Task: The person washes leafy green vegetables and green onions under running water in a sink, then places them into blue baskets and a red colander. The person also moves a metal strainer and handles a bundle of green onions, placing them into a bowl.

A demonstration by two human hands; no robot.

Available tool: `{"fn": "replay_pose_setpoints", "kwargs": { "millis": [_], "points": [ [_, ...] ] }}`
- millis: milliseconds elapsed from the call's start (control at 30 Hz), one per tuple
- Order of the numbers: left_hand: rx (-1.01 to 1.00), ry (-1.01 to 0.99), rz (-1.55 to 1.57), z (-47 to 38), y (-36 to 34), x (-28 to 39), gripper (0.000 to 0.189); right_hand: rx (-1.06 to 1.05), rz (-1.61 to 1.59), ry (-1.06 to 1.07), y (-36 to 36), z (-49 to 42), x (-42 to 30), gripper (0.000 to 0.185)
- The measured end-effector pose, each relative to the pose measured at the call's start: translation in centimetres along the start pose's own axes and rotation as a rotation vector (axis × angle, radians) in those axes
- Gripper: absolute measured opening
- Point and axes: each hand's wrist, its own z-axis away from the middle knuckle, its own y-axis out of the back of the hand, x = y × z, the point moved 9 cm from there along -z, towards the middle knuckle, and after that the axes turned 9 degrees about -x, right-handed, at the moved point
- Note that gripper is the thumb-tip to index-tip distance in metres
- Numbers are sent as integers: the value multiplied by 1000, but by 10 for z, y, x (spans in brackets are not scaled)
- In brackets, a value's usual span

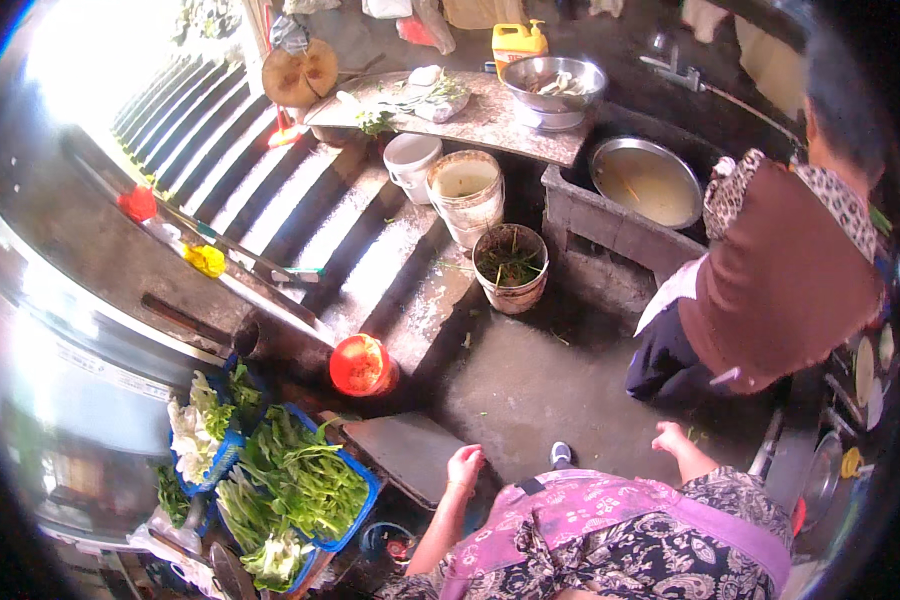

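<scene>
My left hand [465,466] hangs over the near edge of a flat grey board [401,454], its fingers curled and nothing visible in them. Out to the right, my right hand [672,439] hovers above the concrete floor [562,375], apart from anything around it. I see no object in it, but its fingers are too small and blurred to make out. Left of my left hand, a blue plastic basket [373,491] holds leafy greens [307,480]. A smaller blue basket [229,448] behind it holds pale lettuce-like leaves [195,439]. I wear a pink patterned apron [570,499].
Another person [780,277] bends at the concrete sink [607,217], beside a metal basin [645,184] of cloudy water. Several buckets, including one with plant scraps [510,266], stand on the floor. A red bucket [361,366] stands near a low ledge. Dishes [821,480] crowd the right side.
</scene>
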Motion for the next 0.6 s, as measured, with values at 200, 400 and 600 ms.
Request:
{"fn": "replay_pose_setpoints", "kwargs": {
  "millis": [200,400,600],
  "points": [
    [321,15,27,-31,68,-9,11,28,196,-120,10,-55,-99,82],
    [303,-49,194,-110,115,52,11,-126,51,-137,-43,-135,-167,41],
    [309,-102,166,-192,172,155,9,-138,53,-132,-86,-192,-297,32]
  ]
}}
